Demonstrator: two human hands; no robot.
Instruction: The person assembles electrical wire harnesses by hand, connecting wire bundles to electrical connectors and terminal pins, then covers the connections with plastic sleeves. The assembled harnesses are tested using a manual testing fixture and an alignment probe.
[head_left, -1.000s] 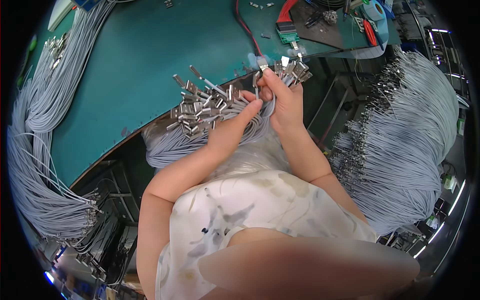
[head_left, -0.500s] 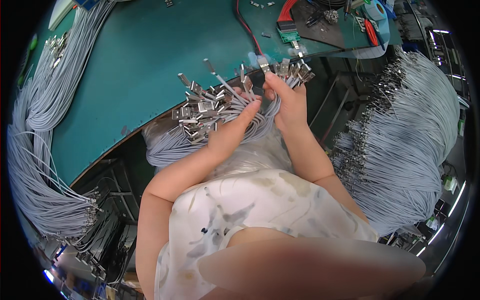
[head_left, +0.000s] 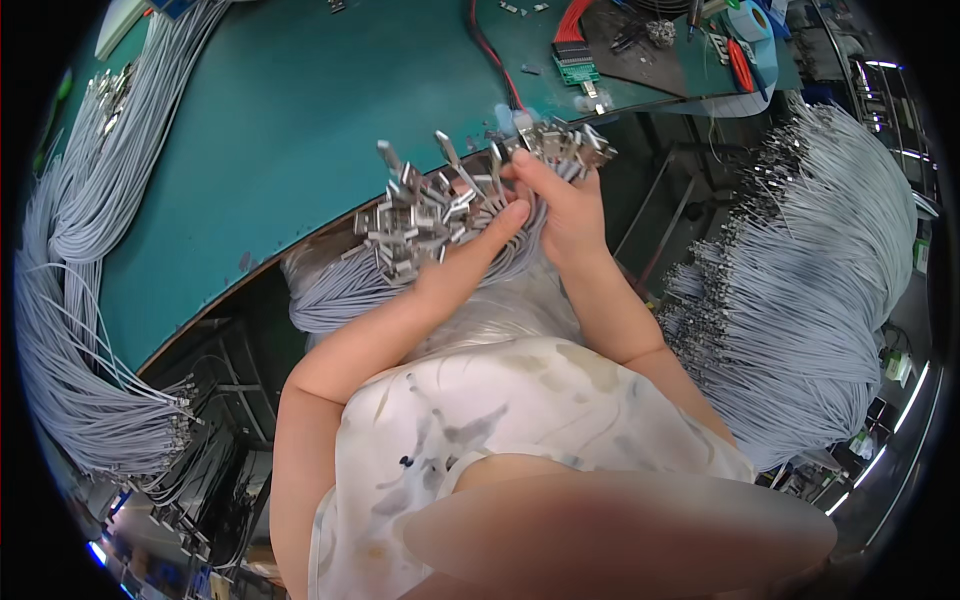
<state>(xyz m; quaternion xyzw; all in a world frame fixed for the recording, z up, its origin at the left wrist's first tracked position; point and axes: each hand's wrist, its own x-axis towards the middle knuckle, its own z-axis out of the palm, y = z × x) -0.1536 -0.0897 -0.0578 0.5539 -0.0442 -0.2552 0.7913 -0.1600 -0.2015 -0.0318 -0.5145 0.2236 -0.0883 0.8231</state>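
Grey USB cables with silver metal plugs fill both hands at the table's near edge. My left hand (head_left: 468,247) is closed around a thick bunch of USB cables (head_left: 410,222), whose plugs fan out to the left. Close beside it, my right hand (head_left: 570,208) is closed on a second bunch of USB plugs (head_left: 580,148), its thumb pressed near a plug. Just beyond that thumb, a connector (head_left: 523,122) on red and black wires sits at the table edge. Whether a plug touches it I cannot tell. Some plugs are smeared by motion.
A green circuit board (head_left: 577,70) with red wires lies on the green table (head_left: 330,110). Large cable bundles hang at the right (head_left: 800,290) and left (head_left: 110,370). Red-handled pliers (head_left: 741,66) and a tape roll (head_left: 748,20) lie at the far right.
My right hand has shifted slightly left with its cables. The plugs in my left hand have swung and moved a little to the right.
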